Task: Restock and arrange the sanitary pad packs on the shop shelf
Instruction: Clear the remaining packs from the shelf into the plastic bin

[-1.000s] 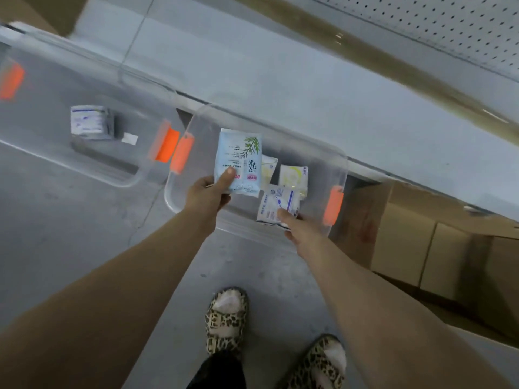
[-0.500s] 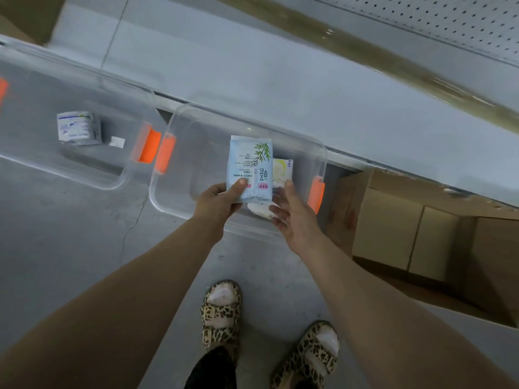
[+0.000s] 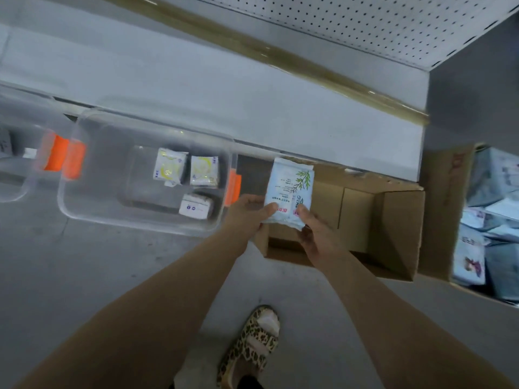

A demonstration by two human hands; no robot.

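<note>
Two hands, left (image 3: 247, 211) and right (image 3: 317, 237), tight around one leaf-print pad pack (image 3: 290, 189).

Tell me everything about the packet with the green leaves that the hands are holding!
The packet is a flat, soft-looking pouch, pale blue-white, with a green leafy sprig printed at upper right, small dark lettering and red-pink labels near the bottom. It is held up, slightly tilted, over an open cardboard box. The left hand pinches its lower left corner, thumb on the front; the right hand pinches its lower right corner.
</note>
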